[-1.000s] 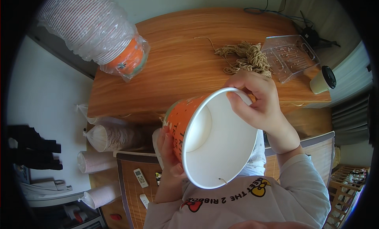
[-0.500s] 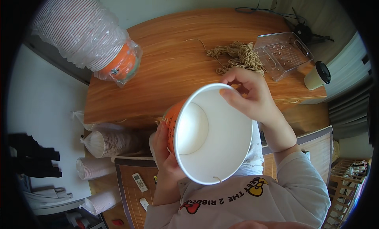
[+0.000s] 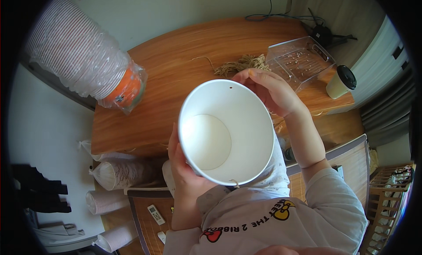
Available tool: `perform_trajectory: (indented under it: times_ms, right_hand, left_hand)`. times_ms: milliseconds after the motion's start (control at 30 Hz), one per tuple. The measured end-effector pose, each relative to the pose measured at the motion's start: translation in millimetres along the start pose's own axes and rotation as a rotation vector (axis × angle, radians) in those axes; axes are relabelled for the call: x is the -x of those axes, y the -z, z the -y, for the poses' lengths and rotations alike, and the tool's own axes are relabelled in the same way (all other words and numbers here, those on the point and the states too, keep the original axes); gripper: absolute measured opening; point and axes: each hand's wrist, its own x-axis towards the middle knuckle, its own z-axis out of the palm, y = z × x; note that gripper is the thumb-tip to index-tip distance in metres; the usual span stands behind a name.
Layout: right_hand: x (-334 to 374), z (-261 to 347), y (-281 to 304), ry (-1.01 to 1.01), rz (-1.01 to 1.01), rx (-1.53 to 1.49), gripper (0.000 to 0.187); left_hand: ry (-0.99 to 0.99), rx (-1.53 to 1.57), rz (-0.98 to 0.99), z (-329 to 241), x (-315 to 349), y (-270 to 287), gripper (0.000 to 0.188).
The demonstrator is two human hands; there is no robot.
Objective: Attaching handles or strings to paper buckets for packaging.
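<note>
The right hand (image 3: pixel 274 90) had been moved — its thumb, seen inside the rim half a second earlier, had been lifted out, and the mouth of the paper bucket (image 3: pixel 252 123) had been tipped further up toward the camera. By this, a small hole (image 3: pixel 231 87) near the far rim was laid bare, with no string seen in it. At the near rim a short bit of string (image 3: pixel 235 183) was shown, so one side was judged to be strung and the far side not yet.

The bucket was held over the lap, in front of the table (image 3: pixel 176 57), and was gripped from outside at its left by the left hand (image 3: pixel 184 167). The right hand's fingers were curled just beyond the far rim; whether anything was pinched there could not be told. Behind it, a bundle of string (image 3: pixel 239 66) was left lying on the table — near the clear tray (image 3: pixel 281 57).
</note>
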Motion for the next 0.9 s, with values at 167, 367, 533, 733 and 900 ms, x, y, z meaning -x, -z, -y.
perform_trajectory:
  times_ms: [167, 367, 533, 733, 900]
  right_hand:
    - [2, 7, 29, 0.113, 0.028, -0.116, 0.04]
    - [12, 34, 70, 0.313, -0.535, 0.314, 0.027]
    - [25, 29, 90, 0.517, -0.569, 0.651, 0.024]
    - [57, 6, 56, 0.445, -0.396, 1.189, 0.015]
    - [57, -36, 48, 0.523, -0.241, 1.259, 0.018]
  left_hand:
    - [0.172, 0.126, -0.023, -5, -3, -1, 0.101]
    - [0.031, 0.037, -0.015, 18, 12, 4, 0.128]
    - [0.149, 0.086, -0.155, 30, 25, 14, 0.134]
    - [0.168, -0.007, -0.169, 34, 27, 33, 0.133]
    - [0.23, 0.023, -0.137, 32, 31, 36, 0.13]
